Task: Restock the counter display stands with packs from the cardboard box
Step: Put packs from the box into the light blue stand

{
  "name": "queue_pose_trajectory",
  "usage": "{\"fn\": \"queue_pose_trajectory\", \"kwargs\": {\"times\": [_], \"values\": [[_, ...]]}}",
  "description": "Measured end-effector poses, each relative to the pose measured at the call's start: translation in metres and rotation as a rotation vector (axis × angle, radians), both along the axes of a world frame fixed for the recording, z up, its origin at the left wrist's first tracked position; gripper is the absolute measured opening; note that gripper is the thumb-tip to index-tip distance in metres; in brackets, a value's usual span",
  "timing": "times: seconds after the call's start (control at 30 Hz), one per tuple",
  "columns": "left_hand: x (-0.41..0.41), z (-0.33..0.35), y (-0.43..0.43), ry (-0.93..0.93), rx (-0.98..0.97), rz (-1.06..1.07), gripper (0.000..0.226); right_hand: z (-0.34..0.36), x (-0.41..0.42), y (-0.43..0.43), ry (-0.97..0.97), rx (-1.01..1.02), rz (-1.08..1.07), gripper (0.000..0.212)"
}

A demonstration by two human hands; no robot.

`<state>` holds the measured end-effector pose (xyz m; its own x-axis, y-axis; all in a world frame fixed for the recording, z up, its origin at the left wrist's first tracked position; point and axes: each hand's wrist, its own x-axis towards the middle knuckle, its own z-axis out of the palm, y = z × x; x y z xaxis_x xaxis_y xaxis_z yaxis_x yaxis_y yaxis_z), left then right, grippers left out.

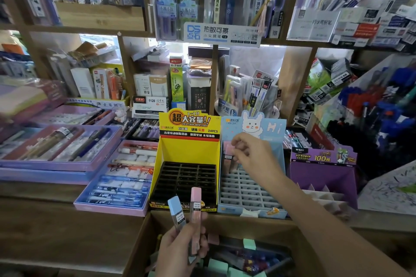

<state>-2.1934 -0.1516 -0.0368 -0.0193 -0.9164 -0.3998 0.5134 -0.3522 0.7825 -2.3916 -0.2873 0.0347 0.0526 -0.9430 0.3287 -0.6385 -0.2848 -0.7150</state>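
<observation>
My left hand (180, 247) grips two slim packs above the cardboard box (144, 240): a blue pack (177, 209) and a pink pack (195, 211), both upright. My right hand (249, 153) reaches over the light blue display stand (276, 139) and pinches a pink pack (230, 153) at the stand's back left slots. The stand's grey slot grid (245, 189) shows open slots in front. To its left, the yellow display stand (189, 148) has a black slot grid (186, 180) with nothing in it. Several pink, green and dark packs lie in the box.
A purple display stand (322, 164) sits right of the blue one. Purple pen trays (58, 164) and a pink tray of pens (117, 186) cover the counter's left side. Wooden shelves (213, 38) packed with stationery rise behind the stands.
</observation>
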Motion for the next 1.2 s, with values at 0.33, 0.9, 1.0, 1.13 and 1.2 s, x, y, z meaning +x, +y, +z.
{"fn": "queue_pose_trajectory", "kwargs": {"times": [0.33, 0.9, 1.0, 1.13, 1.2], "values": [[-0.001, 0.004, -0.002, 0.055, 0.031, -0.032, 0.02, -0.003, 0.002, 0.004, 0.034, -0.014, -0.011, 0.022], [-0.008, 0.009, 0.002, 0.059, 0.023, 0.017, 0.015, -0.017, 0.022, 0.065, -0.34, 0.453, 0.343, 0.017], [-0.007, 0.008, 0.002, 0.044, 0.004, -0.009, 0.019, -0.013, 0.014, 0.063, -0.413, 0.442, 0.328, 0.017], [-0.004, 0.002, 0.002, -0.023, -0.012, -0.007, 0.026, 0.003, -0.007, 0.053, -0.463, 0.331, 0.219, 0.018], [-0.002, -0.001, 0.002, -0.084, -0.021, -0.003, 0.024, 0.011, -0.019, 0.047, -0.465, 0.242, 0.149, 0.017]]}}
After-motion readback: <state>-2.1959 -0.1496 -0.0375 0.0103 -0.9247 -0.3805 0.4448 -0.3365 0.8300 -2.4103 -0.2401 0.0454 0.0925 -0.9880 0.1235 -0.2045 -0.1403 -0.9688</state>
